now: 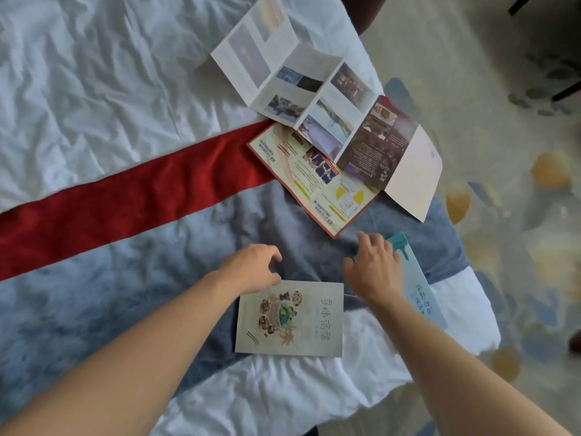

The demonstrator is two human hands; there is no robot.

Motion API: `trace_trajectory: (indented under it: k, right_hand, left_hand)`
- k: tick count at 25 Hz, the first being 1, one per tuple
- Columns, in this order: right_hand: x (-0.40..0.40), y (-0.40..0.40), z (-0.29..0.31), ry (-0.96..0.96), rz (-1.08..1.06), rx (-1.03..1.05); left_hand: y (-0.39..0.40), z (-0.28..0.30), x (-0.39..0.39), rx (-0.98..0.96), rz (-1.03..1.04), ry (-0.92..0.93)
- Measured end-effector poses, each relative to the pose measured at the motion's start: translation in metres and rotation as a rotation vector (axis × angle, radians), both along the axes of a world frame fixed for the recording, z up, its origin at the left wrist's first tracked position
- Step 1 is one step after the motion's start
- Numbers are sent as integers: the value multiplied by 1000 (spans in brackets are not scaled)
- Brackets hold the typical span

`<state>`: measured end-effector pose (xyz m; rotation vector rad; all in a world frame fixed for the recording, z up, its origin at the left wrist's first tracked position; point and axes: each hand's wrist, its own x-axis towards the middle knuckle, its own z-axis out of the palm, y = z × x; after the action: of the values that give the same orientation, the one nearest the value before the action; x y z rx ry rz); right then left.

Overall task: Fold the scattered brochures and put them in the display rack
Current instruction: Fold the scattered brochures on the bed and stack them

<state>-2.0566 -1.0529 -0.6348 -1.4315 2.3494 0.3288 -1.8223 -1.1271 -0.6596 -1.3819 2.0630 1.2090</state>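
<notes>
Brochures are lying scattered across the bed [103, 73]: a long accordion leaflet [314, 99] is sprawling unfolded over a yellow one [314, 177], a food brochure [290, 319] is sitting nearest, and a teal pamphlet [418, 284] is resting at the mattress edge. The left hand [254, 269], loosely curled and holding nothing, is hovering by the food brochure; the right hand [374, 269], fingers spread, is reaching beside the pamphlet. A careless nudge could be sending that pamphlet onto the carpet [503, 184]. No display rack is showing.
</notes>
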Motion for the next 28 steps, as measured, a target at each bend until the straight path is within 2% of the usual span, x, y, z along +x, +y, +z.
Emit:
trace_trajectory:
  k: [2, 6, 8, 11, 14, 18, 22, 24, 26, 28]
  right_hand:
    - [-24, 13, -3, 62, -5, 35]
    - [-43, 29, -8, 135, 96, 146]
    - [-41, 27, -12, 159, 168, 179]
    - [-33, 18, -16, 202, 336, 202]
    - [-22, 7, -14, 177, 365, 208]
    - [8, -19, -3, 86, 444, 112]
    - [63, -62, 9, -33, 554, -51]
    - [95, -82, 15, -82, 637, -90]
    - [128, -98, 19, -123, 732, -143]
    - [156, -112, 25, -170, 772, -198]
  left_hand:
    - [16, -7, -11, -19, -118, -27]
    - [40, -13, -24, -244, -295, -63]
    - [41, -12, -20, -201, -273, -52]
    - [30, -9, -6, -15, -109, -38]
    - [13, -3, 22, 75, 126, 10]
    - [2, 6, 75, 65, 502, 47]
    - [7, 4, 122, 51, 909, -1]
    - [11, 3, 140, 44, 960, -82]
    - [14, 2, 153, -34, 889, -161]
    - [11, 8, 155, -126, 905, -68]
